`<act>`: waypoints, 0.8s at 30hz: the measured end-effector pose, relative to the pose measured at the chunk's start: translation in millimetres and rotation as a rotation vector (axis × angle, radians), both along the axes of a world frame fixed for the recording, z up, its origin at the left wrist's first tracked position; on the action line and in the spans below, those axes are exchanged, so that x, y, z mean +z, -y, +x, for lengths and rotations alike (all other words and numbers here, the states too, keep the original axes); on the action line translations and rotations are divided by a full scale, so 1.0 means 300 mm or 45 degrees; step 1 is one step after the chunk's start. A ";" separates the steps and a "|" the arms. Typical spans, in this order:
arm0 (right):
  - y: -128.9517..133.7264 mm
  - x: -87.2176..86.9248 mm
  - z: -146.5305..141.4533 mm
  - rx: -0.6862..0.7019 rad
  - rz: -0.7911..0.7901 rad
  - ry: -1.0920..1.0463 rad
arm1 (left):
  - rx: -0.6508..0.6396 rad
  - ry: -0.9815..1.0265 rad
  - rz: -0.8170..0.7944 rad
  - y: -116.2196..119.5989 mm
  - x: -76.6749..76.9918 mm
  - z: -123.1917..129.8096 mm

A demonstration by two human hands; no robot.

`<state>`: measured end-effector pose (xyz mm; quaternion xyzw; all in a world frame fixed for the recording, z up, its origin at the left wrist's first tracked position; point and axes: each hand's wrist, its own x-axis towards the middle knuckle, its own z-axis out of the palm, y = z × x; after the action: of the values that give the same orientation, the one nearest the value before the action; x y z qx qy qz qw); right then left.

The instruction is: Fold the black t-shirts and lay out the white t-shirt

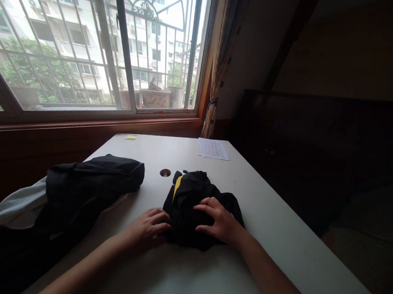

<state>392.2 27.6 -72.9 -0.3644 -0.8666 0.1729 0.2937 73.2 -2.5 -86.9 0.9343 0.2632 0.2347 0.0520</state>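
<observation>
- Left hand [148,226]: loosely curled at the garment's left edge; can't tell if it's gripping.
- Right hand [221,220]: open, fingers spread on the bunched black garment [194,190]; light, even pressure should avoid new creases.
- Garment's on the white table [263,200], beside the round hole [165,173].

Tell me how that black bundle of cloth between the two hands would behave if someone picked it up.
The black cloth bundle would probably sag and unfold, since its soft folds slump onto the white table. It seems unlikely to roll, as it spreads out irregularly. The right hand could probably crumple it easily.
</observation>
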 end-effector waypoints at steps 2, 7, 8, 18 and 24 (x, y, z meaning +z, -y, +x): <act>-0.005 -0.009 0.004 -0.009 -0.037 0.006 | 0.062 -0.015 0.063 -0.010 0.009 -0.013; -0.035 -0.008 0.041 -0.051 -0.072 -0.139 | 0.202 -0.051 0.060 -0.036 0.031 -0.080; -0.041 -0.006 0.049 -0.072 -0.075 -0.183 | 0.183 -0.055 0.022 -0.038 0.031 -0.090; -0.093 -0.001 0.146 -0.666 -0.195 -0.911 | 0.066 -0.160 -0.037 -0.016 -0.013 -0.037; -0.133 0.002 0.251 -0.970 -0.151 -1.468 | 0.348 0.037 0.013 -0.049 0.017 -0.111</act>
<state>467.4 67.4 -72.3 -0.5086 -0.3729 0.2710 0.7272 40.0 12.1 -81.9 0.8865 0.3861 0.2544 0.0186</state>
